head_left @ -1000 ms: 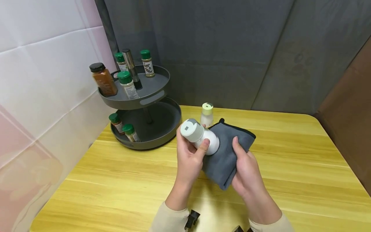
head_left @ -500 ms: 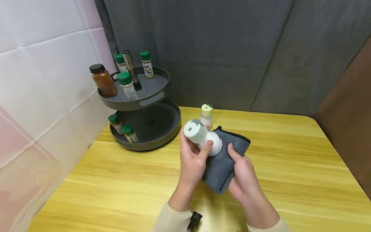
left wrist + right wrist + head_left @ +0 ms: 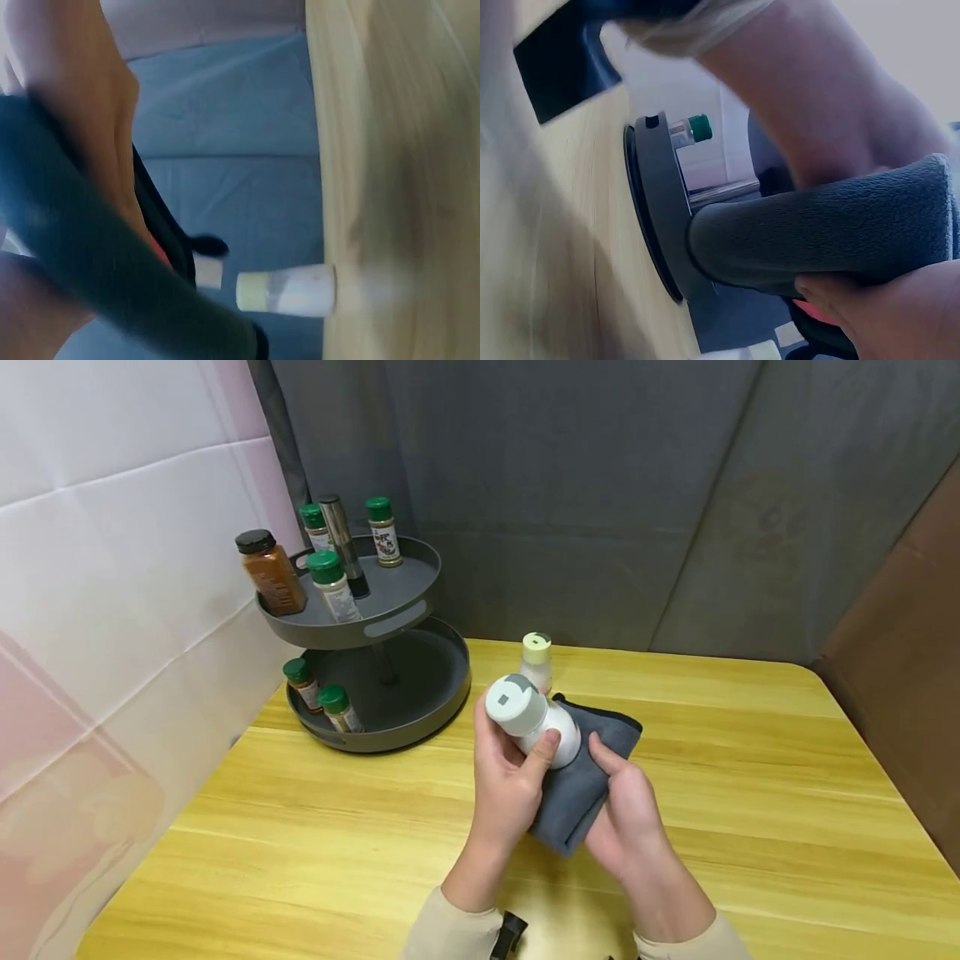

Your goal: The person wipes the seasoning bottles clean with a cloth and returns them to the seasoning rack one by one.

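Observation:
My left hand point(image 3: 504, 789) grips a white shaker bottle point(image 3: 519, 706) with a pale grey-and-white lid, thumb across its body. The bottle is tilted, lid toward the upper left, above the table. In my right hand point(image 3: 632, 810) is a folded grey cloth point(image 3: 573, 802) with a black edge, thumb on top and other fingers behind it. The cloth lies against the bottle's base and covers part of it. From the left wrist, the cloth point(image 3: 112, 240) fills the near side; the right wrist view shows the fleecy cloth point(image 3: 817, 225) from its folded side.
Behind the hands stands a similar shaker with a yellow-green lid point(image 3: 536, 650). At left is a two-tier dark grey turntable rack point(image 3: 375, 739), bearing green-capped spice jars point(image 3: 343, 710), a brown jar point(image 3: 272, 577) and a steel grinder point(image 3: 341, 539). A dark curtain point(image 3: 540, 485) hangs behind the table point(image 3: 315, 852).
My left hand and the bottle have moved slightly right and down. My right hand has brought the cloth left and down, closer to the bottle, so the hands are nearer each other.

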The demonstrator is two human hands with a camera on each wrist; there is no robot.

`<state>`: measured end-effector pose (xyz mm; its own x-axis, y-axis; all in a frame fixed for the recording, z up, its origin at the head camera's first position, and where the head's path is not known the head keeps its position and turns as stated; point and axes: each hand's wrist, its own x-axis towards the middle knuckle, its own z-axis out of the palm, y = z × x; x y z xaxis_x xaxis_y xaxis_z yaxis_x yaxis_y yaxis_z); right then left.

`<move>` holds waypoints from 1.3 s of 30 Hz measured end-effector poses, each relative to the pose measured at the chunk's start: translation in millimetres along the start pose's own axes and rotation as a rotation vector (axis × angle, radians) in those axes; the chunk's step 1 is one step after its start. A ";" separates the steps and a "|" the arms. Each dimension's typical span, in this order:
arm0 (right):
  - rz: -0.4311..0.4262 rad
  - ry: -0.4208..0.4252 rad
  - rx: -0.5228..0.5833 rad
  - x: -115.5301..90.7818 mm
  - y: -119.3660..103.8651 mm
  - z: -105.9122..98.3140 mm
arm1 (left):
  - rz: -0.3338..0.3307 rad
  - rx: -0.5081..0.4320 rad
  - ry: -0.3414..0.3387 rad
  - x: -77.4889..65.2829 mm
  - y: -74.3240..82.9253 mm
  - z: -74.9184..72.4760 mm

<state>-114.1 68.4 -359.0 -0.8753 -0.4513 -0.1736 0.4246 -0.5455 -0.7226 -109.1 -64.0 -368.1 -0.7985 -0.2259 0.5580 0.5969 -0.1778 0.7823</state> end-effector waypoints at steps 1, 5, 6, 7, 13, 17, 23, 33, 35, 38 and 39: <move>0.004 -0.002 -0.002 -1.4 -1.0 -0.7 | -0.002 0.003 0.010 0.6 -1.4 -1.8; -0.044 -0.024 0.009 -1.5 -9.6 -3.9 | -0.005 -0.026 0.006 0.9 -2.8 -4.4; -0.057 -0.034 0.020 0.2 -11.8 -4.4 | -0.005 -0.031 -0.008 0.3 -1.9 -3.4; -0.070 -0.042 0.033 2.4 -13.3 -4.4 | -0.007 -0.039 -0.022 -0.4 -0.9 -2.0; -0.007 -0.045 0.112 9.9 -8.3 -2.2 | -0.028 -0.015 -0.066 -3.1 2.8 4.6; 0.045 -0.025 0.076 3.5 -6.3 -6.0 | -0.019 0.021 -0.034 0.6 0.5 0.5; -0.042 -0.040 0.081 -0.1 -19.6 -13.5 | -0.021 -0.004 -0.044 1.0 -0.8 -2.3; -0.003 -0.032 0.075 2.6 -3.1 -7.8 | -0.041 -0.006 -0.052 -2.6 -0.2 3.8; 0.018 -0.023 0.050 -0.9 -3.3 -9.8 | -0.038 0.006 -0.033 -1.4 -1.4 1.1; 0.009 -0.027 0.037 -3.3 -9.8 -13.1 | -0.028 0.008 -0.021 0.2 -2.8 -2.5; -0.005 -0.033 0.038 -2.8 -12.6 -13.9 | -0.028 -0.001 -0.022 0.5 -2.7 -2.9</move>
<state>-120.2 86.4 -358.7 -0.8696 -0.4712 -0.1476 0.4293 -0.5738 -0.6975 -110.9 -66.5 -370.8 -0.8166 -0.1997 0.5416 0.5742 -0.1848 0.7976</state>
